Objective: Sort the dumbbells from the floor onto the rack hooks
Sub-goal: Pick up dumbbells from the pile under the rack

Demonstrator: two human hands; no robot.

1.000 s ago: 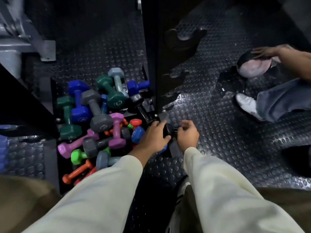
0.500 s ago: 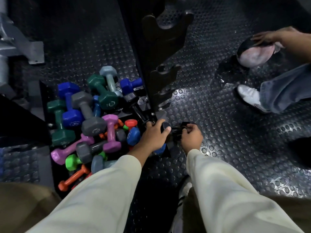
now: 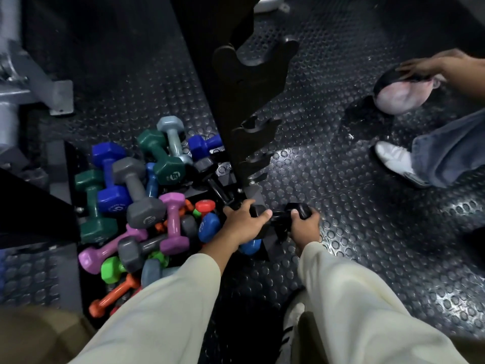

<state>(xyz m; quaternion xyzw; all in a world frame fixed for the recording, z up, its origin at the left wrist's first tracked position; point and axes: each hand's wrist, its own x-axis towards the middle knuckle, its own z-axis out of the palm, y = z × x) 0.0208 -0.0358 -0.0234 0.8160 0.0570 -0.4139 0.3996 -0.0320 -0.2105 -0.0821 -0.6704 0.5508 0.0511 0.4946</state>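
Dumbbell, black [image 3: 284, 216]: held low at rack [image 3: 236, 106] foot, left hand [image 3: 242, 222] and right hand [image 3: 305, 227] each closed round one end. Hooks [image 3: 258, 127] in view: all bare. Pile of coloured dumbbells [image 3: 141, 203]: unsorted on floor [image 3: 328, 179] beside rack; task judged barely begun. Flooring: dark studded rubber, gym room; second person at right.

Readable only: "10" on the blue dumbbell [image 3: 113, 198] end at 9 o'clock of the pile; round marks on green dumbbell [image 3: 169, 171] and grey dumbbell [image 3: 146, 212] ends too blurred
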